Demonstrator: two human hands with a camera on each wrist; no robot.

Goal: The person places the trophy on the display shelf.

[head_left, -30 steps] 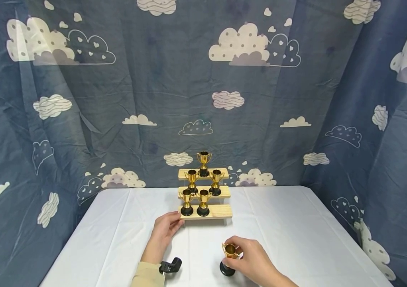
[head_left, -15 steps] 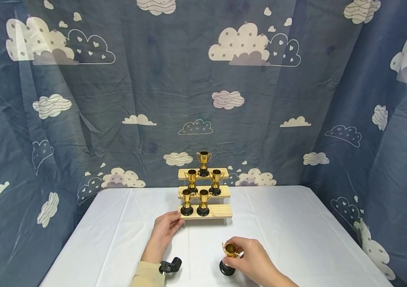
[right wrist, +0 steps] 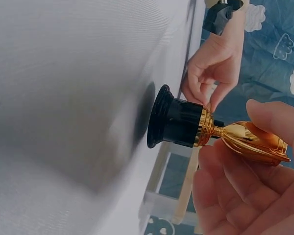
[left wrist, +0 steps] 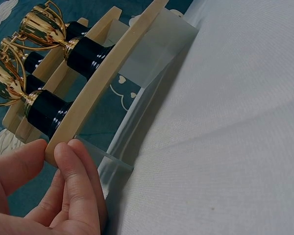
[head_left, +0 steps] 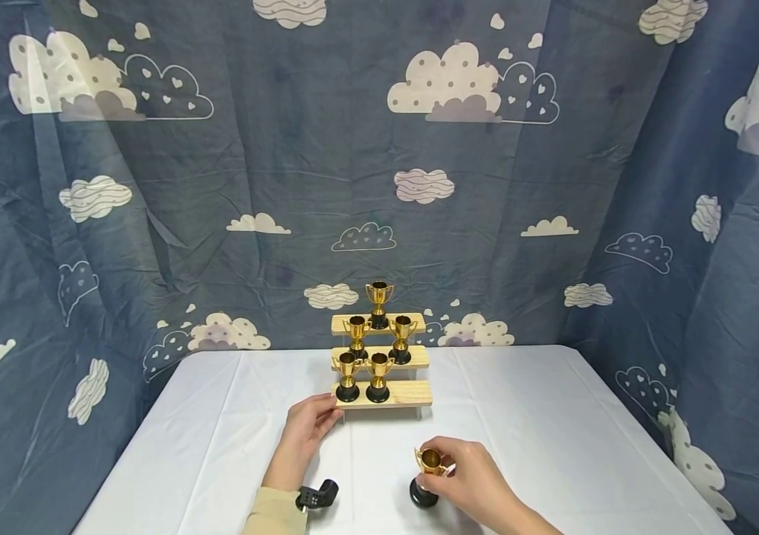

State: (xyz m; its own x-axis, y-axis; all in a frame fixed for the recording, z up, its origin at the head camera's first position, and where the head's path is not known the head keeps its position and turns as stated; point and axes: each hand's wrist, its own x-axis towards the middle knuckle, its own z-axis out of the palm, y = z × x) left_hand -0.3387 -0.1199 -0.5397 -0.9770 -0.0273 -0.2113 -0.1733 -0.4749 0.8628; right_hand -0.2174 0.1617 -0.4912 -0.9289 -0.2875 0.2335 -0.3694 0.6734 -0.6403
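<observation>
In the head view my right hand pinches a small gold trophy with a black base near the front of the table. The right wrist view shows its thumb and fingers around the gold cup; the black base is beside its shadow, very close to the cloth. My left hand grips the left end of the lowest board of a three-step wooden stand. Thumb and fingers pinch that board in the left wrist view. Two trophies, one of them a left trophy, stand on this board; its right part is bare.
Two more trophies stand on the middle board, including a right one, and a single trophy tops the stand. A white cloth covers the table. Dark blue cloud-patterned curtains enclose the back and sides.
My right hand and the trophy have risen very slightly in the head view. The left hand keeps its grip on the board, and the stand has not moved.
</observation>
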